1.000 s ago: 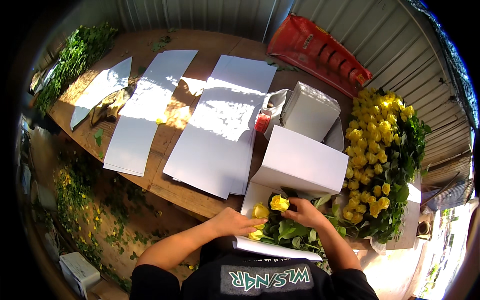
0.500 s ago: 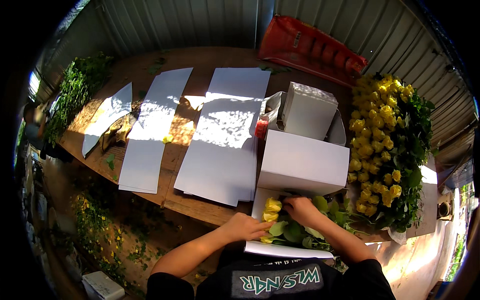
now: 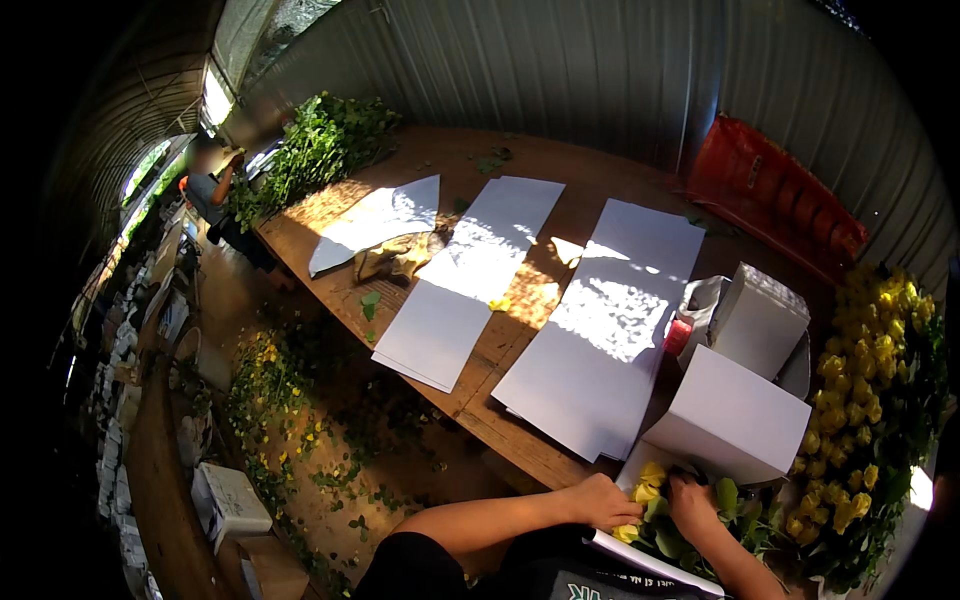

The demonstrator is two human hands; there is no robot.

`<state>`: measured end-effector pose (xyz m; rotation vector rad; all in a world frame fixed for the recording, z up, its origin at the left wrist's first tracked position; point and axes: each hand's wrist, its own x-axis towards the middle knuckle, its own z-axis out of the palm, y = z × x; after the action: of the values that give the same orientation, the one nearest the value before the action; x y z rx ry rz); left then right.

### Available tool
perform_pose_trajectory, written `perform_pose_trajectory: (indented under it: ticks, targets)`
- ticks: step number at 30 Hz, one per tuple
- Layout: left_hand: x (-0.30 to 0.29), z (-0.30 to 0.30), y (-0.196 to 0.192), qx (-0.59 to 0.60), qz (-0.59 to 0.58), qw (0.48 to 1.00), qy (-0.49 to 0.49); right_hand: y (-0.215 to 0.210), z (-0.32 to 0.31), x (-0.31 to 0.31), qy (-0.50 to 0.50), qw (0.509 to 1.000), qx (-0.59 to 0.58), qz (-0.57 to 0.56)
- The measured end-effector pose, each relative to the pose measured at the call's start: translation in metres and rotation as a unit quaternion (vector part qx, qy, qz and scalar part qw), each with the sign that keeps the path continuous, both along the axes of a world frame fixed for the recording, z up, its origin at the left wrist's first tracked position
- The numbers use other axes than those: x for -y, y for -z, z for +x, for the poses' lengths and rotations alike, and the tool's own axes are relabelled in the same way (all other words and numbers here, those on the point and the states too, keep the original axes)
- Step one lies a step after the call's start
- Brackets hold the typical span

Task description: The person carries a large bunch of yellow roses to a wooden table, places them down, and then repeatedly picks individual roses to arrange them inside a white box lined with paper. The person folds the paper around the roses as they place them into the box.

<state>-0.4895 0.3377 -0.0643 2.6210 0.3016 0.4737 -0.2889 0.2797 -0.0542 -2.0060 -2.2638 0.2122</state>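
At the near right of the table [image 3: 510,345], the left hand [image 3: 603,502] touches a group of yellow roses [image 3: 651,474], its fingers together; I cannot tell whether they grip. The right hand [image 3: 692,507] curls among green leaves [image 3: 727,494] just right of them, fingertips hidden, hold unclear. Beyond the roses a folded white sheet [image 3: 745,415] rises; further right lies a rose heap [image 3: 850,390]. To the left are 2 long stacks of white paper [image 3: 560,390]; at the far right, a red bag [image 3: 775,195].
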Motion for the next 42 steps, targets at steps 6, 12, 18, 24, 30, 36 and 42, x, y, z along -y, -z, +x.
perform_pose_trajectory:
  ticks: [6, 12, 18, 24, 30, 36, 42]
  targets:
    - [0.018, 0.016, 0.003, 0.124, 0.020, 0.992, 0.010, 0.000, 0.003, 0.025, -0.018, 0.988, 0.097, -0.118]
    - [0.019, 0.032, -0.005, 0.161, 0.007, 0.986, 0.038, -0.001, 0.006, 0.029, 0.013, 0.983, 0.106, -0.152]
    - [0.017, 0.047, -0.001, 0.115, 0.019, 0.993, 0.005, -0.001, 0.011, 0.028, 0.006, 0.987, 0.103, -0.122]
    - [0.018, 0.033, -0.010, 0.071, -0.014, 0.996, -0.043, -0.014, -0.003, 0.025, -0.013, 0.994, 0.054, -0.093]
    - [0.016, 0.061, 0.003, 0.055, -0.073, 0.996, 0.007, -0.092, 0.041, 0.048, 0.021, 0.980, -0.192, -0.038]
    - [-0.007, 0.084, -0.002, -0.066, -0.081, 0.994, 0.025, -0.150, 0.184, 0.103, 0.326, 0.905, -0.160, 0.223]
    - [-0.032, 0.098, -0.010, -0.104, -0.063, 0.992, -0.041, -0.118, 0.281, 0.115, 0.430, 0.878, -0.047, 0.205]
